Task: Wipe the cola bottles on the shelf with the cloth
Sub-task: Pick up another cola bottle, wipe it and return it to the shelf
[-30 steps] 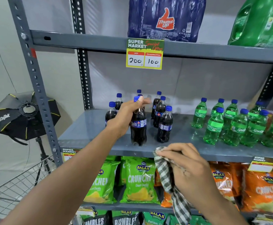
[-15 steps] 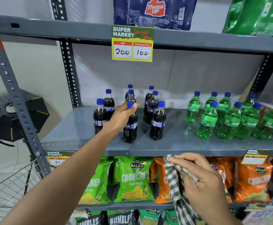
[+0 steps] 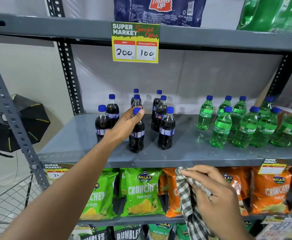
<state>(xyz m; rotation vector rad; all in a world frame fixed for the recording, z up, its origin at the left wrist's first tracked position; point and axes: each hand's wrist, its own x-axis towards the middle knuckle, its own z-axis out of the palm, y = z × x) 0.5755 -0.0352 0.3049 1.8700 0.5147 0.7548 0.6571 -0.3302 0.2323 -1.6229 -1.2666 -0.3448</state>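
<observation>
Several dark cola bottles with blue caps stand in a cluster on the grey metal shelf (image 3: 75, 146). My left hand (image 3: 124, 125) is wrapped around the neck of the front cola bottle (image 3: 136, 137), which stands upright on the shelf with its base touching the surface. Another cola bottle (image 3: 166, 130) stands just right of it. My right hand (image 3: 216, 198) is lower, below the shelf's front edge, gripping a checked grey-and-white cloth (image 3: 186, 201) that hangs down in front of the snack bags.
Green Sprite bottles (image 3: 221, 129) crowd the right half of the same shelf. A price tag (image 3: 135, 42) hangs from the shelf above. Green and orange crisp bags (image 3: 141, 191) fill the shelf below. A wire cart (image 3: 4, 201) and a studio light (image 3: 18, 125) stand left.
The front cola bottle, lifted a second ago, now stands on the shelf with my left hand still on its neck. My right hand with the cloth has drifted right and lower in view.
</observation>
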